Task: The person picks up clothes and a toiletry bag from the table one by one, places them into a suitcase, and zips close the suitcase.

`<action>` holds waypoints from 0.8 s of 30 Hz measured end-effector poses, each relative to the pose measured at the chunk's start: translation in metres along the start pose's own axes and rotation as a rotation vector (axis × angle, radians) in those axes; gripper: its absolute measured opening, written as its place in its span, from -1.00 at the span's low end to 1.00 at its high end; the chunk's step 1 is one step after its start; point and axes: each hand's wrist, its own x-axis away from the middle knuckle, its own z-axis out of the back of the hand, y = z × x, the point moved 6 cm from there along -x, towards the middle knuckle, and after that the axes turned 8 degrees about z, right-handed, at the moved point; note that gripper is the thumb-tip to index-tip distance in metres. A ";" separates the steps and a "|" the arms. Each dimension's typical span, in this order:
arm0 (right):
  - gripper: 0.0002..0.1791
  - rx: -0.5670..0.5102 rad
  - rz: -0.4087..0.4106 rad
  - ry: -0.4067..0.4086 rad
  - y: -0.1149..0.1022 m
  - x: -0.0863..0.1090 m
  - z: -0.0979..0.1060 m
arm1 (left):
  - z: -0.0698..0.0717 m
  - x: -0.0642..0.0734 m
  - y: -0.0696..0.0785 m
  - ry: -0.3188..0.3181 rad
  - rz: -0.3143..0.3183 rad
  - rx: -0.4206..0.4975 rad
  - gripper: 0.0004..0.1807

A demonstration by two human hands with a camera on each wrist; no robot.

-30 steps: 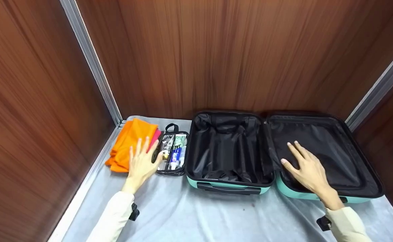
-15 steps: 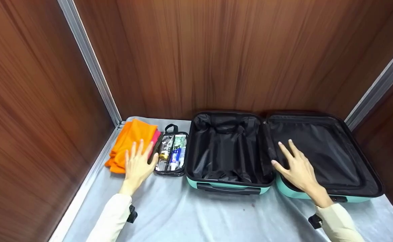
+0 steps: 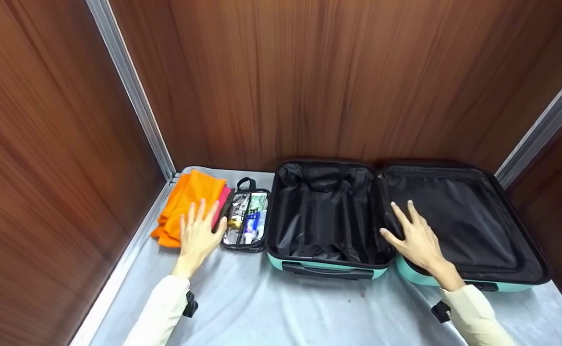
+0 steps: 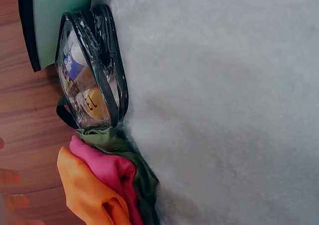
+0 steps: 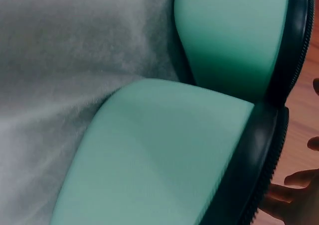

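Observation:
In the head view my left hand [image 3: 198, 239], fingers spread and holding nothing, overlaps the folded orange cloth [image 3: 192, 185]. Pink cloth [image 4: 107, 163] and dark green cloth [image 4: 144, 185] lie under the orange one. Beside them sits a clear toiletry pouch [image 4: 87, 80] with black trim; a blue and white tube [image 3: 250, 226] shows through it. My right hand [image 3: 418, 241], also spread and holding nothing, is over the near inner corner of the suitcase's right half [image 3: 458, 216]. The mint-green suitcase lies unfolded, its black-lined left half [image 3: 326, 206] next to the pouch.
A pale grey sheet [image 3: 281, 307] covers the surface. Brown wood-grain panels [image 3: 310, 81] rise behind and on both sides, with metal posts [image 3: 132, 86] at the corners. A black carry handle [image 3: 326, 270] is on the suitcase's near side.
My right hand has moved left across the suitcase's right half toward the hinge. My left hand has shifted slightly left and down, then stayed about there. The cloths, pouch and suitcase have not moved.

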 end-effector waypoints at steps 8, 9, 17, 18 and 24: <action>-0.18 -0.038 -0.011 -0.059 -0.001 0.002 -0.012 | 0.002 0.000 -0.009 0.058 0.030 0.042 -0.37; -0.19 -0.040 -0.010 -0.064 -0.001 0.002 -0.013 | 0.002 0.000 -0.010 0.065 0.032 0.047 -0.37; -0.20 -0.046 -0.007 -0.080 -0.002 0.003 -0.021 | 0.004 0.001 -0.016 0.046 0.070 0.074 -0.35; -0.20 -0.050 -0.013 -0.087 -0.001 0.004 -0.022 | 0.004 0.001 -0.017 0.041 0.075 0.074 -0.34; -0.23 -0.086 -0.045 -0.117 0.001 0.008 -0.028 | 0.004 0.000 -0.023 0.062 0.086 0.078 -0.35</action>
